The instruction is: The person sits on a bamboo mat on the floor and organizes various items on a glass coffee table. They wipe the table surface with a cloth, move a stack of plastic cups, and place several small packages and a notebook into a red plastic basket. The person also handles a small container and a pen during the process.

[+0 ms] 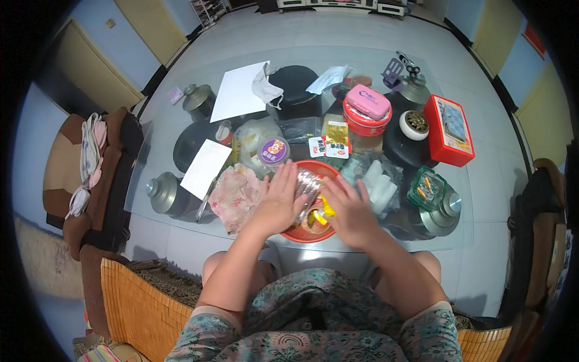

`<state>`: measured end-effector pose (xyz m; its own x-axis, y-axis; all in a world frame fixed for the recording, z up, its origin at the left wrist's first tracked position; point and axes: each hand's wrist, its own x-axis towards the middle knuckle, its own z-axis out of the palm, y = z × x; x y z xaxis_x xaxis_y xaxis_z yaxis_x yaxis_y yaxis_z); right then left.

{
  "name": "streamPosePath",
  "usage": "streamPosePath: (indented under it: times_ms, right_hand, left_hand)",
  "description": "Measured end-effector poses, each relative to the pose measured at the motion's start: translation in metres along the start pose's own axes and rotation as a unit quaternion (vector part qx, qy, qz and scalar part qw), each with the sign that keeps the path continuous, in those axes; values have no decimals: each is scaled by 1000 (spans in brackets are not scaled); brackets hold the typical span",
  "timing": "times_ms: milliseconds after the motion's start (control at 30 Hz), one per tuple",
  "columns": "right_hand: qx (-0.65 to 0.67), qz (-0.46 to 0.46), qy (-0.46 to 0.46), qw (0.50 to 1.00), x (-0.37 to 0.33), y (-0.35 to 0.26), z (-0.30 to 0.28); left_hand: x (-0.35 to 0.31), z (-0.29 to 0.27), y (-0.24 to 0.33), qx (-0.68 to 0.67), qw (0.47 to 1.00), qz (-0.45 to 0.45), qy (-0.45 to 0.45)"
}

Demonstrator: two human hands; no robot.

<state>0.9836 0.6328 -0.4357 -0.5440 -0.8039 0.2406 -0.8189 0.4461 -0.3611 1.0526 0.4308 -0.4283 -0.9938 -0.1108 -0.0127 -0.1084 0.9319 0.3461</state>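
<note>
My left hand (pixel 278 205) and right hand (pixel 350 212), fingers straight, partly hide a round red basket (pixel 310 239) near the table's front edge (pixel 187 234); its shiny wrapper (pixel 308 184) looks indistinct.

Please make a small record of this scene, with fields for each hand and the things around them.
left hand: open, palm down, at left side of red basket
right hand: open, palm down, at its right side
in basket: shiny package, something yellow
left of basket: pink floral cloth
farther back: pink case on round red tin
</note>
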Motion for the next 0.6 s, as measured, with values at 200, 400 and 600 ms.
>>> streamPosePath:
  times_ms: [200,400,600]
  right_hand:
    - [70,6,9,997,1,9,-6]
    - [119,27,-4,993,4,8,-16]
    - [206,65,78,973,11,26,-15]
  left_hand:
    - [7,7,7,-7,997,20,80]
    - [4,-15,5,-96,990,15,105]
    - [3,-24,-2,-133,977,16,167]
